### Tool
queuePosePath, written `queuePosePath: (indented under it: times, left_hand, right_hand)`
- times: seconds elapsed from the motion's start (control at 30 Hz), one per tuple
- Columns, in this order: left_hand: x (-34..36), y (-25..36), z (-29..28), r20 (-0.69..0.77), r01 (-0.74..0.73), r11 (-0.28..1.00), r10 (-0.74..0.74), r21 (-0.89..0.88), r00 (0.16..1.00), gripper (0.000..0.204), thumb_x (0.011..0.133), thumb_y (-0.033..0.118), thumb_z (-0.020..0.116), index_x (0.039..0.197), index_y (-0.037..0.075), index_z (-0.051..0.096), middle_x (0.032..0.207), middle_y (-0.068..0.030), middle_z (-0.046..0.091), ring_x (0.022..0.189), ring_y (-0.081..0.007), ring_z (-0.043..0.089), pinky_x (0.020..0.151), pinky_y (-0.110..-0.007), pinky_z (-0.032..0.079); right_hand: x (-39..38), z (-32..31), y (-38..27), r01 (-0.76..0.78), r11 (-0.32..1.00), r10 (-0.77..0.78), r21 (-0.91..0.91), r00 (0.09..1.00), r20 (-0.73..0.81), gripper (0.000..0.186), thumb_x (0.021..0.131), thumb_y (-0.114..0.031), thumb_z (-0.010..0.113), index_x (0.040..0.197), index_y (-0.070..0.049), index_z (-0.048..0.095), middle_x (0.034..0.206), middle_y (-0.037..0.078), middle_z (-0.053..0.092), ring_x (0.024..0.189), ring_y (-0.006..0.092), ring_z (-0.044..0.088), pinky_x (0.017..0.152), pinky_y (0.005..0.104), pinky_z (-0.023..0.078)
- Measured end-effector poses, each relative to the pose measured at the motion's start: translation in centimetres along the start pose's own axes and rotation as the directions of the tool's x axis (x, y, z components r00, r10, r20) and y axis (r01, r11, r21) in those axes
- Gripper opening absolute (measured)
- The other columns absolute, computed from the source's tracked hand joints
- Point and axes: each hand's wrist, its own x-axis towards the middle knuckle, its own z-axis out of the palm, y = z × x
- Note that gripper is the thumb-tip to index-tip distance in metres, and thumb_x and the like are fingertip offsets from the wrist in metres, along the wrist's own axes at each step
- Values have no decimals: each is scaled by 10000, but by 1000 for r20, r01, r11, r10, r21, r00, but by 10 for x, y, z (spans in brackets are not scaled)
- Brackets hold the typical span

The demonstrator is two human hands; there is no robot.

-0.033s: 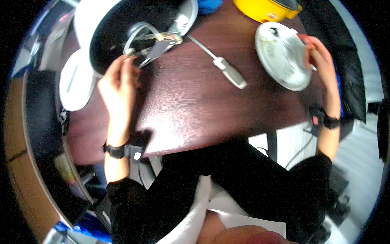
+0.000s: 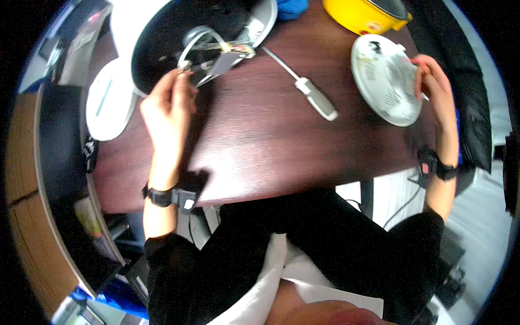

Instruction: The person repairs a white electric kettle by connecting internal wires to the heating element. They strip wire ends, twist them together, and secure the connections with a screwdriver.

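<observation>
My left hand (image 2: 170,105) pinches the metal-tipped end of a white wire (image 2: 201,31) with thumb and fingers. The wire loops over a dark round housing (image 2: 154,51), where a small circuit board (image 2: 241,52) with a grey plate (image 2: 222,64) sits at the edge. To the right, my right hand (image 2: 437,89) is closed at the rim of a white vented round cover (image 2: 385,81). Something small and red (image 2: 421,65) shows at its fingertips; its kind is hidden. Between the hands lies a screwdriver (image 2: 318,100) with a whitish handle, its shaft toward the housing.
A yellow pot (image 2: 360,19) stands at the far right and a blue item (image 2: 292,8) lies at the far edge. Left of the housing rests a white oval piece (image 2: 111,100) with a slot. The dark wood table (image 2: 260,146) ends just before my lap.
The whole view has shifted, so everything on the table sits slightly farther right. Both hands keep nearly the same places relative to the housing and the cover.
</observation>
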Motion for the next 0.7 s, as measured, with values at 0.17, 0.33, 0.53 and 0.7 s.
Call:
queuePosePath:
  times: [0.17,0.33,0.53,0.7]
  left_hand:
    - [3,-5,-4,0,-29,999,29,-46,1000,176,968,94,566,1034,-17,685,673,-41,652,488,-50,543,441,-206,414]
    - [5,-7,-3,14,-66,997,67,-37,998,185,973,103,564,1040,-20,686,674,-47,658,485,-57,550,437,-210,414]
    - [6,-3,0,9,-37,998,37,-58,999,184,971,113,568,1025,-16,688,658,-42,653,479,-56,547,440,-217,423]
    - [5,-2,1,-7,-69,998,69,-6,998,184,971,121,570,1023,-12,686,657,-38,647,481,-57,542,445,-217,417]
  right_hand:
    - [-19,46,-42,-96,995,99,-30,987,123,196,885,-103,433,1027,-87,566,682,-59,422,513,23,301,460,189,199]
    - [-22,107,-60,-189,935,-4,300,841,542,220,1028,-275,476,970,-77,551,617,-76,376,453,7,283,402,181,205]
    - [-15,191,-83,-302,805,-146,511,733,664,287,1024,-243,467,1094,-8,616,610,-28,424,457,54,384,397,211,304]
    - [0,233,-81,-441,757,-152,481,597,787,295,1040,-197,405,1169,10,570,626,-26,410,469,53,357,431,208,307]
